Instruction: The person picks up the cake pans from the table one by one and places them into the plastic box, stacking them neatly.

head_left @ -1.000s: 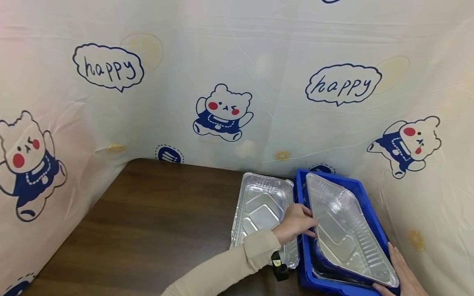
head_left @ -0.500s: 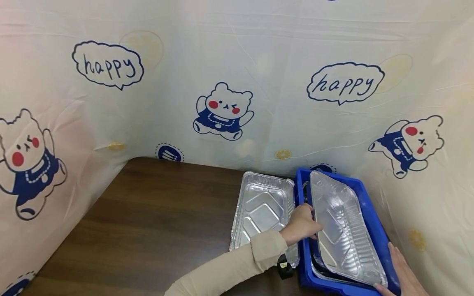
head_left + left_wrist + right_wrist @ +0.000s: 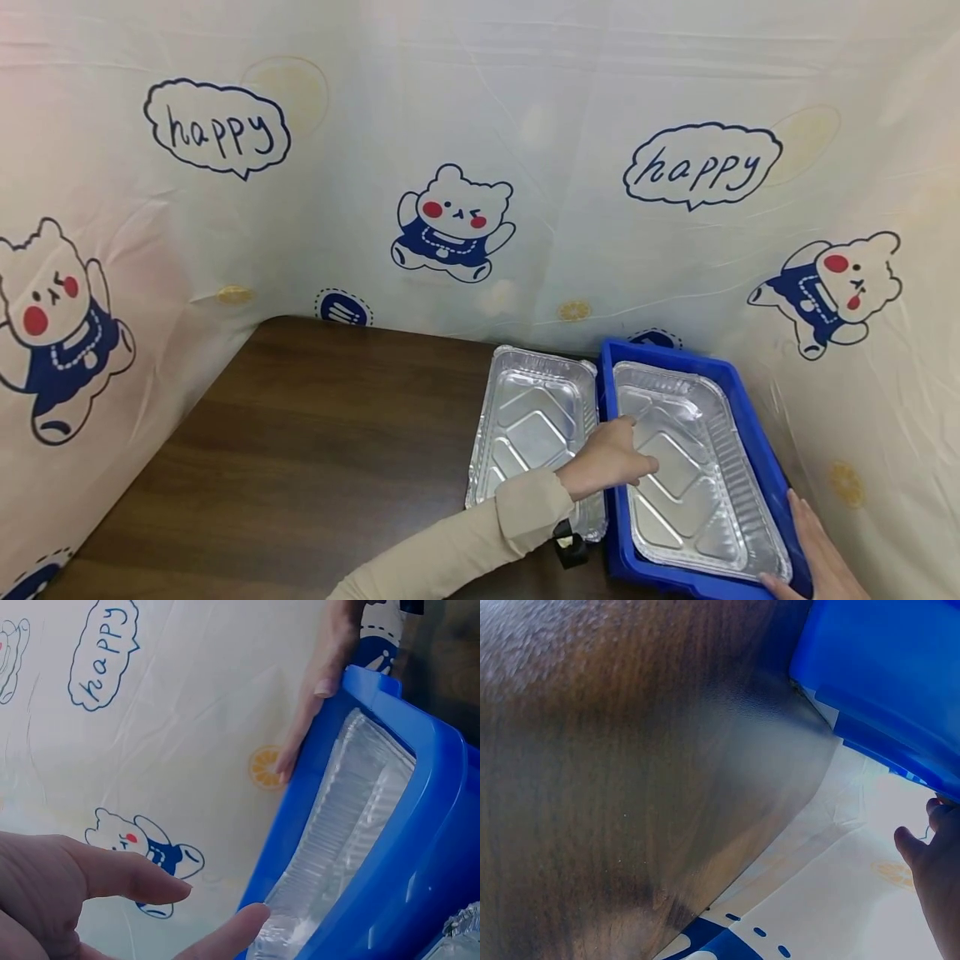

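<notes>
A foil tray (image 3: 678, 467) lies flat inside a blue plastic bin (image 3: 750, 425) at the right of the head view. My left hand (image 3: 609, 454) is over the bin's left rim, thumb and finger spread apart above the tray's near-left side. In the left wrist view the left hand (image 3: 52, 900) shows a gap between thumb and finger, with nothing held. My right hand (image 3: 821, 550) holds the bin's near right edge, fingers along the outer wall and thumb over the rim by the tray's corner. A second foil tray (image 3: 536, 417) rests on the table left of the bin, partly hidden by the left hand and sleeve.
The brown wooden table (image 3: 322, 450) stretches left of the trays. A printed cloth (image 3: 570, 100) with bears hangs around the back and sides, close behind the bin. A black band (image 3: 568, 542) hangs beneath the left wrist.
The upper foil tray was tilted in the bin with my left hand at its raised left edge; now it lies level inside. The left fingers have let go. The right hand stays in place.
</notes>
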A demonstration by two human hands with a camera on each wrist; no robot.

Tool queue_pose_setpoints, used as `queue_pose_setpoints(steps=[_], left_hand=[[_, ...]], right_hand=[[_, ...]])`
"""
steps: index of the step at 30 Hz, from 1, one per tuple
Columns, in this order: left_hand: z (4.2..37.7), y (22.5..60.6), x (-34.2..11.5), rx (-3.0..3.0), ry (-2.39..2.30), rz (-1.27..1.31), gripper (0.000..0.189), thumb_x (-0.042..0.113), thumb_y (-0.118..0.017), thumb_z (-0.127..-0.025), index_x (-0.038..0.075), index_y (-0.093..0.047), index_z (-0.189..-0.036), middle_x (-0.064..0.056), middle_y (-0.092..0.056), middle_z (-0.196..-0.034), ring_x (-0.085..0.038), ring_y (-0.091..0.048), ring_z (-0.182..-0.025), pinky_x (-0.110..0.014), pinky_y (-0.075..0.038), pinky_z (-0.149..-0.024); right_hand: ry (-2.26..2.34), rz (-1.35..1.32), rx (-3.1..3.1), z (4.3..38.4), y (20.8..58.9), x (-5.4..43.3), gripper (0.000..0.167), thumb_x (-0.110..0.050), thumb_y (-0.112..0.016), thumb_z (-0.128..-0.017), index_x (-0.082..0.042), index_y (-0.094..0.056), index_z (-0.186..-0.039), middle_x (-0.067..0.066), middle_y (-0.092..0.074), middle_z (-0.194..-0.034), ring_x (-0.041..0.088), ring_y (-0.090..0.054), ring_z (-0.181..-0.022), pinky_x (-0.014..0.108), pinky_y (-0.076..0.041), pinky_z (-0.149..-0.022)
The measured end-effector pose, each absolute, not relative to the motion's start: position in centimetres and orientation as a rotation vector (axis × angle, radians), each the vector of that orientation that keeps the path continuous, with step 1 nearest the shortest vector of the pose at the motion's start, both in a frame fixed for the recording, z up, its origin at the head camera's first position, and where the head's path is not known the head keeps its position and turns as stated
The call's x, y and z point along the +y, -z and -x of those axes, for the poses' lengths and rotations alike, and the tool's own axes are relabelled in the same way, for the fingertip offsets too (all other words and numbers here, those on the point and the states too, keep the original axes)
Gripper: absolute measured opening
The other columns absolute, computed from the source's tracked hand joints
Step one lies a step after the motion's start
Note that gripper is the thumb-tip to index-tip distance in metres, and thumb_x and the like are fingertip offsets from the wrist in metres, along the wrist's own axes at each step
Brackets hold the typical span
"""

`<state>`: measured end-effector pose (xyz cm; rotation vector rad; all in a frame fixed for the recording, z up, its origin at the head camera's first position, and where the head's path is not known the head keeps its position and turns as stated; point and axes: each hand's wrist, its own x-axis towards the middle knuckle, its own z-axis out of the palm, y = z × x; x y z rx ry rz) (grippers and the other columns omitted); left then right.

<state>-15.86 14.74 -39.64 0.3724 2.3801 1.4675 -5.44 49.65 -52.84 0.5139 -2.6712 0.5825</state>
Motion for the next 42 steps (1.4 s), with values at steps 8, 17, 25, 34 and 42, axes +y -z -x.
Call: queue_pose_setpoints(steps=[8, 17, 25, 34, 42], left_hand=[[16.2, 39.8, 13.0, 2.310, -1.506, -0.470, 0.064, 0.009, -0.075, -0.083, 0.000, -0.060, -0.145, -0.009, -0.071, -0.127, -0.010, -0.072, -0.079, -0.017, -0.056, -0.074], [16.8, 39.7, 9.1, 2.101, -1.685, -0.449, 0.048, 0.004, -0.073, -0.089, -0.004, -0.060, -0.135, -0.016, -0.066, -0.124, -0.029, -0.076, -0.079, -0.028, -0.064, -0.070], [17.4, 40.0, 4.8, 2.118, -1.798, -0.452, 0.044, -0.001, -0.070, -0.087, -0.008, -0.060, -0.130, -0.018, -0.067, -0.115, -0.025, -0.071, -0.090, -0.031, -0.065, -0.070], [19.0, 43.0, 0.2, 2.326, -1.674, -0.383, 0.042, 0.004, -0.070, -0.087, -0.008, -0.062, -0.126, -0.020, -0.069, -0.112, -0.024, -0.068, -0.088, -0.030, -0.063, -0.071], [19.6, 45.0, -2.7, 2.570, -1.519, -0.255, 0.045, 0.009, -0.070, -0.086, -0.008, -0.064, -0.127, -0.017, -0.070, -0.105, -0.026, -0.066, -0.092, -0.038, -0.059, -0.079]], right_hand=[[-0.582, -0.542, -2.647, 5.6, 52.8, 49.6, 0.133, -0.009, -0.089, -0.064, -0.008, -0.009, -0.170, -0.022, 0.000, -0.172, -0.013, 0.004, -0.150, 0.002, 0.001, -0.110], [-0.590, -0.573, -2.610, 5.6, 52.6, 49.6, 0.133, -0.008, -0.090, -0.061, -0.003, -0.013, -0.169, -0.026, -0.001, -0.171, -0.009, 0.002, -0.153, 0.003, 0.001, -0.112], [-0.593, -0.686, -2.535, 6.1, 52.8, 49.8, 0.130, -0.010, -0.094, -0.055, 0.009, -0.023, -0.162, -0.013, -0.008, -0.176, 0.000, -0.002, -0.158, 0.006, -0.003, -0.118], [-0.532, -0.646, -2.574, 5.8, 52.6, 49.7, 0.133, -0.008, -0.096, -0.056, 0.003, -0.021, -0.166, -0.011, -0.007, -0.176, -0.002, -0.001, -0.157, 0.003, -0.002, -0.115], [-0.510, -0.635, -2.576, 5.8, 52.6, 49.7, 0.136, -0.009, -0.097, -0.054, -0.001, -0.022, -0.167, -0.014, -0.006, -0.175, -0.003, -0.001, -0.156, 0.002, -0.002, -0.114]])
